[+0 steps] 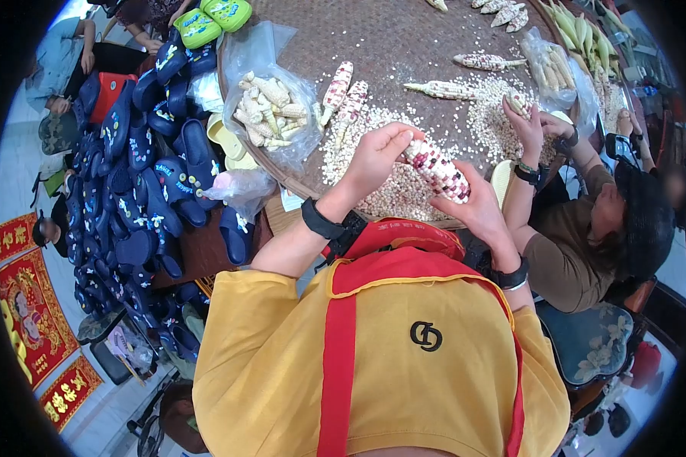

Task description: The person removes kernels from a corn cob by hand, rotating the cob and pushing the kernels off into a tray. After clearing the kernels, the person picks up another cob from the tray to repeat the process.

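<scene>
A white and dark-red speckled corn cob [439,172] is held slantwise between my two hands, above loose kernels. My left hand [377,158] is closed at its upper left end, thumb and fingers pinched together there. Around the lower right end my right hand [476,202] is wrapped, with the thumb along the cob. Some rows on the cob show dark-red kernels among the white ones. Below lies a heap of loose kernels [392,189] on the round woven tray [373,46]. Two more speckled corn cobs [343,95] lie just beyond my left hand.
A plastic bag of bare cobs [270,110] sits at the tray's left. Many navy clogs [137,183] are piled further left. At right, a co-worker's hand [527,129] holds another cob. A second bag of cobs [552,72] and green-husked corn [583,30] lie at upper right.
</scene>
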The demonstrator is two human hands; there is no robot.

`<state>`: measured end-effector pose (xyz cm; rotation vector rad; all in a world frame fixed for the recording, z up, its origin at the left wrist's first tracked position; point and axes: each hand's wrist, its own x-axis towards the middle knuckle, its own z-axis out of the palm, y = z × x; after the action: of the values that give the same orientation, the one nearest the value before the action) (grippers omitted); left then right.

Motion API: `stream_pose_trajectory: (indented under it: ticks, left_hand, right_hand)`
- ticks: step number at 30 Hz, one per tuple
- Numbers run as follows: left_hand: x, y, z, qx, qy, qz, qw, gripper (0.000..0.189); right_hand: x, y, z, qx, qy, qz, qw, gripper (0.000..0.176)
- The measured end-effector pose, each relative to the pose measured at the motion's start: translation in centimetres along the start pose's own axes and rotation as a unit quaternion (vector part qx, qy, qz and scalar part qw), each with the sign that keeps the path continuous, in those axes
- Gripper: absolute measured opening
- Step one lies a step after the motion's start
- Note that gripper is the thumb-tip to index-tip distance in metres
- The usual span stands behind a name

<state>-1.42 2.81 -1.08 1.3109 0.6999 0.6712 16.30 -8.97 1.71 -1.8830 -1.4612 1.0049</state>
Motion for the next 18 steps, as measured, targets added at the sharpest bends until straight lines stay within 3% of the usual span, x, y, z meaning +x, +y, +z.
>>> stream_pose_trajectory:
  ticks: [1,5,13,18]
  left_hand:
    - [-0.1,0.1,-0.1,-0.075,-0.010,-0.025,0.997,0.025]
    - [-0.3,-0.1,-0.3,-0.126,-0.017,-0.031,0.991,0.026]
    - [-0.5,-0.3,0.5,0.072,-0.012,0.021,0.997,0.025]
    - [0.1,-1.0,0.0,0.084,0.000,0.036,0.996,0.024]
  right_hand:
    - [0.0,0.0,-0.1,0.045,-0.016,0.017,0.999,0.061]
    - [0.0,0.1,0.0,0.065,-0.025,0.017,0.997,0.060]
    - [0.0,-0.3,0.0,0.054,-0.033,0.052,0.997,0.061]
    - [-0.3,0.6,0.3,0.035,-0.012,0.017,0.999,0.060]
